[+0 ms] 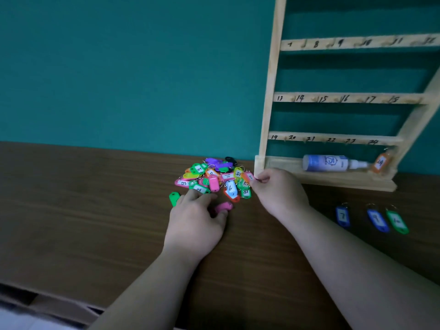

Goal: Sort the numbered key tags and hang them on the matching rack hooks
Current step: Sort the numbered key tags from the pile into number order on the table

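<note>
We see the rack's (266,115) base tray holding a spray bottle (328,163) on its side, nozzle right; tag 24 (380,162) hangs above its right end. Brown counter (95,210), teal wall (119,67). The tag pile (214,179) sits centre frame. The right grip (278,194) pinches an orange tag (248,176) by its ring, long axis left-right, ring rightward. The left grip (197,220) lies spread on the pile, thumb touching a pink tag (223,207).

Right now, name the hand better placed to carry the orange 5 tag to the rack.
Right hand: its fingers pinch the orange plastic tag marked 5 beside the wooden rack; the left hand rests on the colourful tag pile.
</note>
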